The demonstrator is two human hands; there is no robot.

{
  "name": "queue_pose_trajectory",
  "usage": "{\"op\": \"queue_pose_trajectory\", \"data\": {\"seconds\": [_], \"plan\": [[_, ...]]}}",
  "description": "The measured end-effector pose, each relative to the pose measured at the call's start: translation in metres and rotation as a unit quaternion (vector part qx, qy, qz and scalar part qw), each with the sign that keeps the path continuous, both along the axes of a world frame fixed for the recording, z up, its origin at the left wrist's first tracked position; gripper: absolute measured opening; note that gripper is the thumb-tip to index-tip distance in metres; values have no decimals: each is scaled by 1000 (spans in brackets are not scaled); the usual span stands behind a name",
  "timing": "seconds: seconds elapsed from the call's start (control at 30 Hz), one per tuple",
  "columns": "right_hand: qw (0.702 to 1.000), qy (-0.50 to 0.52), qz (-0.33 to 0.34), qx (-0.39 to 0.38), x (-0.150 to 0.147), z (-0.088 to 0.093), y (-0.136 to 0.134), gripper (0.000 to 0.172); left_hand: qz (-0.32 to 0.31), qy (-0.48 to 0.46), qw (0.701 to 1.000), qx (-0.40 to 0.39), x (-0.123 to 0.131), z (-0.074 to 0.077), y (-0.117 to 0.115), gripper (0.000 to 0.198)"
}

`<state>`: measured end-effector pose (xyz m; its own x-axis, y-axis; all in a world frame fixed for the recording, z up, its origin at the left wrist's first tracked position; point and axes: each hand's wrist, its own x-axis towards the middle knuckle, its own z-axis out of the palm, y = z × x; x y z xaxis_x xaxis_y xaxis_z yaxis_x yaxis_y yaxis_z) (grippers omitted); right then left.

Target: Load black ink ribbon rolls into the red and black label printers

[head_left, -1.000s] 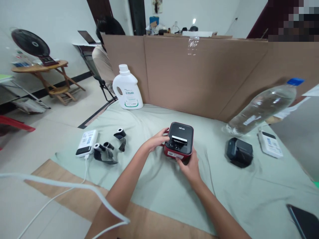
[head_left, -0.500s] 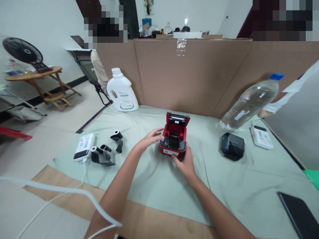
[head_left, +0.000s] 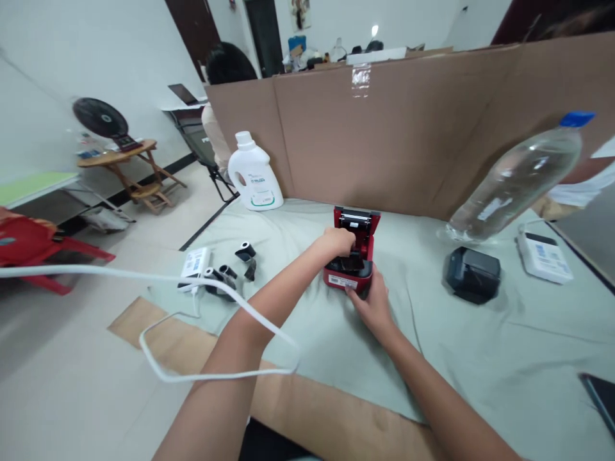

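Observation:
A small red and black label printer [head_left: 346,276] sits on the pale green cloth [head_left: 432,346], its lid [head_left: 358,221] swung up. My left hand [head_left: 340,242] reaches into the open compartment, fingers curled down inside; what they touch is hidden. My right hand [head_left: 372,302] grips the printer's front right corner and steadies it.
A white detergent bottle [head_left: 254,174] stands at the back left by the cardboard wall [head_left: 408,128]. A clear water bottle [head_left: 516,179], a black printer [head_left: 471,274] and a white device [head_left: 542,256] lie right. Black rolls [head_left: 230,274], a white device [head_left: 193,266] and a white cable [head_left: 192,301] lie left. A person sits behind.
The printer's lid went from shut to fully open. My left hand moved from the printer's left side into the open compartment. The camera shifted.

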<state>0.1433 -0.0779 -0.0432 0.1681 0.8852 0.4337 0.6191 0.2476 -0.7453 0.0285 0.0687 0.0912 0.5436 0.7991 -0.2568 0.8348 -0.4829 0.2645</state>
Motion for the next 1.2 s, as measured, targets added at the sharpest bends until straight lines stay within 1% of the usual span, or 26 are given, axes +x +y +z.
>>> {"op": "queue_pose_trajectory", "data": {"seconds": [0.07, 0.13, 0.17, 0.23, 0.3, 0.33, 0.37, 0.43, 0.47, 0.5, 0.53, 0.57, 0.6, 0.7, 0.8, 0.87, 0.93, 0.97, 1.03, 1.07, 1.13, 1.2], "plan": [[1000, 2, 8, -17, 1, 0, 0, 80, -3, 0, 1000, 0, -3, 2, -4, 30], [1000, 4, 10, -29, 1, 1, 0, 81, -10, -48, 999, 12, -17, 6, -12, 32], [1000, 5, 9, -30, 1, 1, 0, 81, -9, -91, 996, 21, -28, 9, -17, 33], [1000, 9, 7, -24, 1, 2, -1, 80, 10, -196, 980, 44, -58, 18, -26, 35], [1000, 15, 10, -21, 0, 3, -2, 79, 59, -274, 957, 77, -95, 28, -31, 38], [999, 18, 11, -24, 0, 4, -2, 80, 96, -283, 950, 95, -113, 31, -32, 39], [999, 20, 12, -29, 0, 4, -2, 81, 144, -267, 946, 114, -132, 33, -30, 40], [999, 22, 9, -42, 0, 5, -2, 82, 274, -186, 931, 155, -164, 31, -21, 43], [999, 21, 5, -44, 0, 4, -1, 82, 341, -136, 913, 176, -178, 26, -14, 45], [999, 21, 1, -44, 0, 4, -1, 82, 393, -88, 895, 194, -189, 19, -7, 44], [999, 21, -1, -44, 0, 3, -1, 81, 424, -49, 881, 204, -198, 12, 0, 42], [999, 21, -3, -43, 0, 3, 0, 81, 437, -18, 875, 207, -205, 3, 7, 39], [999, 21, -4, -42, 0, 3, 0, 80, 437, 7, 876, 205, -211, -5, 14, 36], [999, 25, -2, -43, 0, 3, 0, 80, 411, 62, 895, 160, -221, -28, 27, 34], [998, 30, -2, -46, -1, 4, 0, 81, 395, 85, 908, 110, -224, -41, 33, 35], [998, 32, -1, -46, -1, 5, -1, 80, 394, 78, 910, 106, -227, -42, 33, 46], [998, 35, 0, -49, -1, 7, -2, 79, 411, 48, 902, 127, -232, -37, 30, 60], [998, 36, 1, -52, -2, 8, -2, 79, 425, 25, 894, 142, -237, -34, 28, 64], [997, 38, 4, -60, -2, 9, -3, 79, 450, -11, 880, 151, -247, -27, 22, 62], [997, 39, 6, -63, -2, 10, -3, 79, 453, -8, 882, 134, -252, -24, 18, 59], [997, 38, 11, -65, -1, 10, -3, 79, 439, 34, 894, 78, -259, -25, 7, 53], [997, 34, 8, -62, -1, 9, -3, 80, 421, 76, 903, 50, -261, -31, -5, 49]]}}
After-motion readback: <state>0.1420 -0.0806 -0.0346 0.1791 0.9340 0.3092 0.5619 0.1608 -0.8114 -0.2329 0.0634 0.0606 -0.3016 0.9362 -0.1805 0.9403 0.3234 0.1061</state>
